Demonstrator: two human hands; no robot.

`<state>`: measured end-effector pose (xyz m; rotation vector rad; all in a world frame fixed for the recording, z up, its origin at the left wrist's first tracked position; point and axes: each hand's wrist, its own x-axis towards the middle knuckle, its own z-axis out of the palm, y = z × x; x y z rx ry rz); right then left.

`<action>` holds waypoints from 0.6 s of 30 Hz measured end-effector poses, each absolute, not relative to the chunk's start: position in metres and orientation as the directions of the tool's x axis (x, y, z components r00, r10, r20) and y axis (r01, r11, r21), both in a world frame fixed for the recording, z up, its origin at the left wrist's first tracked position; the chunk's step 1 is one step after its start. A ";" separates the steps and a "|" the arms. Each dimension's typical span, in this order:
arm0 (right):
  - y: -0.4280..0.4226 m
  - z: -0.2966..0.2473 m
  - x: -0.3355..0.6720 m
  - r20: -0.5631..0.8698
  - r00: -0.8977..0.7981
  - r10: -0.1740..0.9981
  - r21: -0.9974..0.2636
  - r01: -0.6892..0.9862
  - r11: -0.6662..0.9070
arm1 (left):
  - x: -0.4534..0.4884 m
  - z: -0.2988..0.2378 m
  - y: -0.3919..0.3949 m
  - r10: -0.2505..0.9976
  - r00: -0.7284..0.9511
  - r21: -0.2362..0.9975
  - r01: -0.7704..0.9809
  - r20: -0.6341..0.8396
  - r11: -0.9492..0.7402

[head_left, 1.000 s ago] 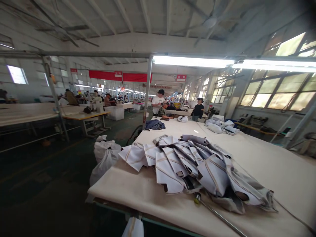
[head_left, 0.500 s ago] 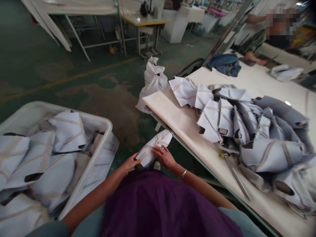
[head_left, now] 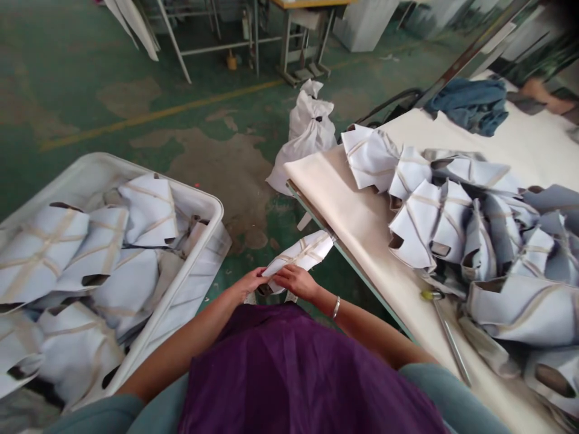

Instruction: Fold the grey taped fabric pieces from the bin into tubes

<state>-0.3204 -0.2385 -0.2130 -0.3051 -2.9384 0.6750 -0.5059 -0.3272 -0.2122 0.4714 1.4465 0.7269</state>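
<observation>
Gripping piece [head_left: 307, 252] in both my hands: left hand [head_left: 250, 283] at near end, right hand [head_left: 297, 282] just beside; long axis runs forward-right, toward table [head_left: 323, 181].

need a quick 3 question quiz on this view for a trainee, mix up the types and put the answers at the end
1. True or false: the left hand and right hand are both touching the white piece with tan strips.

2. Multiple choice: the bracelet is worn just behind:
a) the left hand
b) the right hand
c) both hands

3. Fill in the blank: the metal rod lies on the ____, near the pile of pieces.

Key: 1. True. 2. b. 3. Table.
</observation>
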 end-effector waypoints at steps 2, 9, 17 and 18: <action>-0.229 -0.212 -0.324 0.039 -0.990 0.134 -0.426 0.105 0.899 | -0.507 -0.215 -0.328 0.689 -0.008 0.681 -0.164 -0.725 0.714; -0.226 -0.211 -0.342 -0.033 -0.999 0.041 -0.332 0.050 0.942 | -0.506 -0.213 -0.331 0.655 0.016 0.633 -0.238 -0.756 0.737; -0.219 -0.202 -0.338 0.084 -0.995 -0.044 -0.266 -0.065 0.962 | -0.503 -0.206 -0.335 0.655 -0.037 0.643 -0.245 -0.755 0.726; -0.221 -0.200 -0.337 0.085 -0.994 -0.064 -0.239 -0.083 0.967 | -0.501 -0.203 -0.337 0.655 -0.055 0.646 -0.246 -0.754 0.723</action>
